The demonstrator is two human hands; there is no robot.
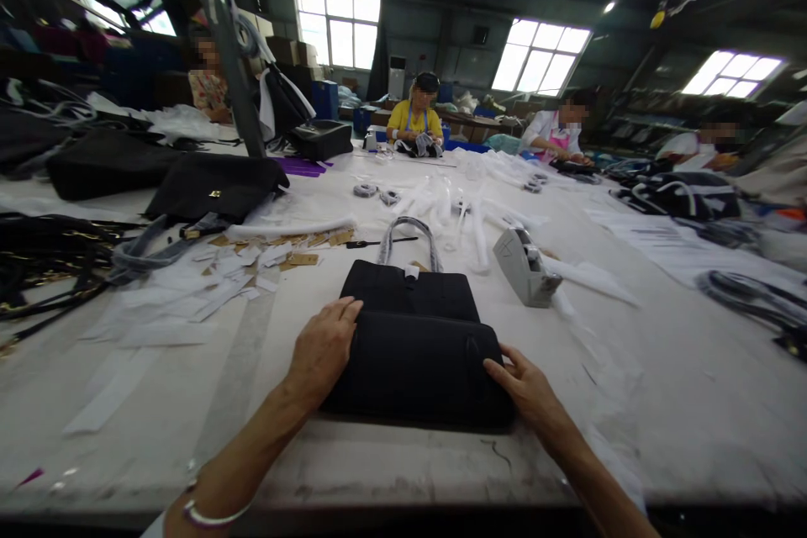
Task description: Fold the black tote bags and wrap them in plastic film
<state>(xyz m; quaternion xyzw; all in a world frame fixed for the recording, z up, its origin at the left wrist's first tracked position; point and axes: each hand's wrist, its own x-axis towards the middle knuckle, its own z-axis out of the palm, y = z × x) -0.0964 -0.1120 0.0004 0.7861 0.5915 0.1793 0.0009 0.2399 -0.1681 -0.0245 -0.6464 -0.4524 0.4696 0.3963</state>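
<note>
A black handbag lies in front of me near the table's front edge, its flap part turned toward the far side. Its wrapped handle arches away from me, and a small white wrapped piece sits on the flap. My left hand grips the bag's left edge, fingers over the top. On the right edge, my right hand holds the bag with the thumb on its front and the fingers partly hidden behind. A grey tape dispenser stands beyond the bag to the right.
Paper slips and brown tags lie scattered to the left, near another black bag and a heap of black straps. White wrapping strips cover the table's middle. Several co-workers sit along the far side, one in a yellow top.
</note>
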